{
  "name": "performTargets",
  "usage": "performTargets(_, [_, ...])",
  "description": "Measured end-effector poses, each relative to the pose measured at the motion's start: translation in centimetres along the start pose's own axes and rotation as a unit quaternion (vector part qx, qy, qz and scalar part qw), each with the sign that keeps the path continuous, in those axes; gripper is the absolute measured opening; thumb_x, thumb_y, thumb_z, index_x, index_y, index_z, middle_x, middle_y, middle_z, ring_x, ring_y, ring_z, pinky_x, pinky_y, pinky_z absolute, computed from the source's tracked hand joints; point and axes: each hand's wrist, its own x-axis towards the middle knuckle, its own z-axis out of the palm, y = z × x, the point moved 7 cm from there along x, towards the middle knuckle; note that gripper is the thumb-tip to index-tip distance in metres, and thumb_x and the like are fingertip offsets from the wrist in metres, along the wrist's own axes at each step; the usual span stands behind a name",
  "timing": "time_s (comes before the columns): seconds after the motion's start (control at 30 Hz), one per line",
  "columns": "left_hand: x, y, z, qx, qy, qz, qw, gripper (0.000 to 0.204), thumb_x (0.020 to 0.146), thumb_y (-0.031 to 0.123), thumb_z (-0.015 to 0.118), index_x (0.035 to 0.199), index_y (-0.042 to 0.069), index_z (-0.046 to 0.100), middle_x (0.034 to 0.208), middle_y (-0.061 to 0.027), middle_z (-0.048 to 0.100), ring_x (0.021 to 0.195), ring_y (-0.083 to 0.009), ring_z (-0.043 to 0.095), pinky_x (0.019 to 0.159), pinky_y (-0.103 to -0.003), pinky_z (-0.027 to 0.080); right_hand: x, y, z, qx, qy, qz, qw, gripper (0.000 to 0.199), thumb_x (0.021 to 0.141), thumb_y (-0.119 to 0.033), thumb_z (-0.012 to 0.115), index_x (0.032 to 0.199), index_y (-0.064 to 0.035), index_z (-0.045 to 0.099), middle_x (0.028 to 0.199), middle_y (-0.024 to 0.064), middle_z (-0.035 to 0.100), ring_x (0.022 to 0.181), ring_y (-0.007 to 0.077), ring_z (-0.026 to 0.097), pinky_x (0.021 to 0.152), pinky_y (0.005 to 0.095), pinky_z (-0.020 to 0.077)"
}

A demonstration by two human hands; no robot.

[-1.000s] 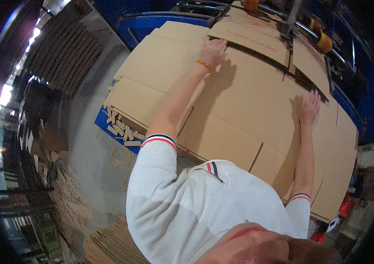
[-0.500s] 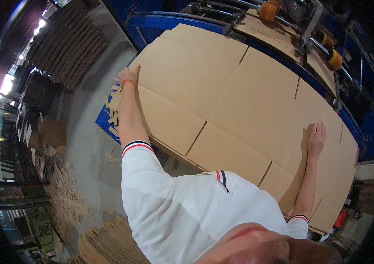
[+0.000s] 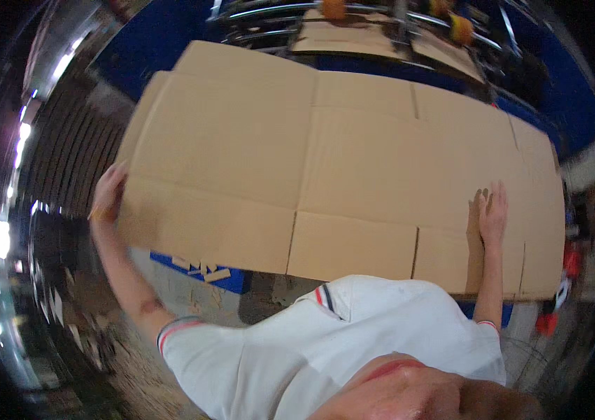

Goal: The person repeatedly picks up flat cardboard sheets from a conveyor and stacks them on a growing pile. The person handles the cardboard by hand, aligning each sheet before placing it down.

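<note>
A large tan cardboard sheet (image 3: 241, 147), creased and slotted for a box, spreads in front of me. Beneath its left end, edges of at least one more sheet (image 3: 133, 133) stick out. My left hand (image 3: 108, 190) is closed round the left edge, with the fingertips on the board and part of the hand hidden. Toward the right end, my right hand (image 3: 494, 213) lies on the top face with its fingers stretched out, casting a shadow beside it.
Beyond the sheet stands a blue machine with metal rods, orange rollers (image 3: 461, 30) and cardboard (image 3: 346, 40) in it. Small offcuts lie on a blue ledge (image 3: 234, 281) below the near left edge. Stacked dark boards (image 3: 66, 150) stand at far left. A red object (image 3: 546, 323) is at the right.
My left hand has moved out to the left together with the cardboard's left end. The view has turned, and the blue ledge with offcuts now shows below the near edge. My right hand stays on the board.
</note>
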Motion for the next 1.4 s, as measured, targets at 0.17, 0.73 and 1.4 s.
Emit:
performTargets(0.17, [-16.3, 3.9, 7.1, -0.312, 0.070, 0.142, 0.937, 0.093, 0.083, 0.071, 0.036, 0.143, 0.002, 0.028, 0.143, -0.0181, 0.037, 0.129, -0.0339, 0.039, 0.107, -0.047, 0.032, -12.5, 14.5, -4.1, -0.203, -0.023, 0.314, 0.927, 0.054, 0.091, -0.035, 0.054, 0.128, 0.0032, 0.046, 0.134, 0.0250, 0.045, 0.127, 0.0427, 0.035, 0.107, 0.0483, 0.0290])
performTargets(0.73, [-4.5, -2.1, 13.3, 0.100, 0.115, 0.204, 0.967, 0.045, 0.080, 0.015, 0.074, 0.114, -0.006, 0.054, 0.110, -0.0137, 0.060, 0.096, -0.0224, 0.057, 0.087, -0.036, 0.045, -31.8, 22.6, -4.9, 0.468, 0.510, 0.560, 0.456, 0.041, 0.090, -0.019, 0.059, 0.125, 0.0017, 0.050, 0.123, 0.0163, 0.056, 0.107, 0.0280, 0.057, 0.088, 0.0424, 0.0495])
performTargets(1.4, [-15.0, -4.1, 42.8, 0.341, -0.172, 0.498, 0.778, 0.071, 0.066, -0.010, 0.053, 0.131, 0.019, 0.055, 0.140, -0.0111, 0.046, 0.130, -0.0320, 0.041, 0.107, -0.049, 0.032, -6.7, -8.5, -5.8, 0.176, 0.078, -0.153, 0.969, 0.058, 0.089, -0.048, 0.051, 0.126, -0.0032, 0.055, 0.135, 0.0180, 0.049, 0.123, 0.0349, 0.048, 0.103, 0.0439, 0.0380])
